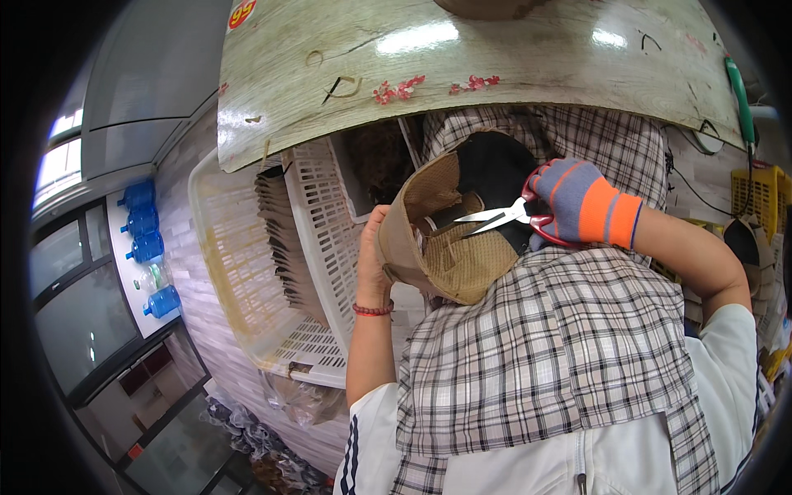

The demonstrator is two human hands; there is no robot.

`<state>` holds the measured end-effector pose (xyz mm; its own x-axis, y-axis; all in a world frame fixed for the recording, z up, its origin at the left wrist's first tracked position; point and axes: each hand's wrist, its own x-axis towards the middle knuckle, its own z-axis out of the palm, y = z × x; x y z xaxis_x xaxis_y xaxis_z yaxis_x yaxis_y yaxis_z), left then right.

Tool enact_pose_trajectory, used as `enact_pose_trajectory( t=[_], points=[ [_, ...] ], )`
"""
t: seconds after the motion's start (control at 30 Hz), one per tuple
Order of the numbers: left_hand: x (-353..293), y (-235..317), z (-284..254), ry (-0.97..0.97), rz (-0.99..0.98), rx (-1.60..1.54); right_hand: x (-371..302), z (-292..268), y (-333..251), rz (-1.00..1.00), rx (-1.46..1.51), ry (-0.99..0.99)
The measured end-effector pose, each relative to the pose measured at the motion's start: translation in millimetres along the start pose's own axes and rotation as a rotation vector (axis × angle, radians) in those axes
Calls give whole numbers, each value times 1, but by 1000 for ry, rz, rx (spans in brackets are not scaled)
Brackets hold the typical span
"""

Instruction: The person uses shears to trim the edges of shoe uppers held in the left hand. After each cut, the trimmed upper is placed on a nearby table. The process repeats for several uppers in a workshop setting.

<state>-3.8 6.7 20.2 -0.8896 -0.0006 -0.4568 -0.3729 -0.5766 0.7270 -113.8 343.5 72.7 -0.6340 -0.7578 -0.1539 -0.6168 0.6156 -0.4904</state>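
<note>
A tan, ribbed hollow fabric piece [472, 274] with a black section at its far right sits over my lap, its opening turned toward me. My bare left hand [373, 252] is closed on its left side, the fingers partly hidden behind the fabric. On my right hand [582, 203] is a grey and orange glove, and it is closed round the red handles of a pair of scissors [505, 216]. The blades are spread and point left, across the inside of the piece. A narrow strip or thread end lies close to the tips; whether the blades touch it I cannot tell.
Ahead stands a wood-patterned table [289, 107] with small scraps on it. To the left, a white plastic crate [318, 194] contains a stack of brown pieces [289, 247]. A green-handled tool [737, 95] hangs at the table's right, near a yellow crate [763, 194]. Blue water bottles [147, 246] stand far left.
</note>
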Motion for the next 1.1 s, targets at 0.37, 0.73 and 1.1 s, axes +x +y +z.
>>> enact_pose_trajectory(
  t=[0.37,0.73,1.1],
  points=[
    [-24,-3,-4,15,-417,135,2,-5,-8,-50,19,-1],
    [-30,-14,-5,105,-405,62,4,-23,-10,40,-132,53],
    [-30,-31,-16,175,-426,-144,33,0,-33,-107,-366,-49]
  ],
)
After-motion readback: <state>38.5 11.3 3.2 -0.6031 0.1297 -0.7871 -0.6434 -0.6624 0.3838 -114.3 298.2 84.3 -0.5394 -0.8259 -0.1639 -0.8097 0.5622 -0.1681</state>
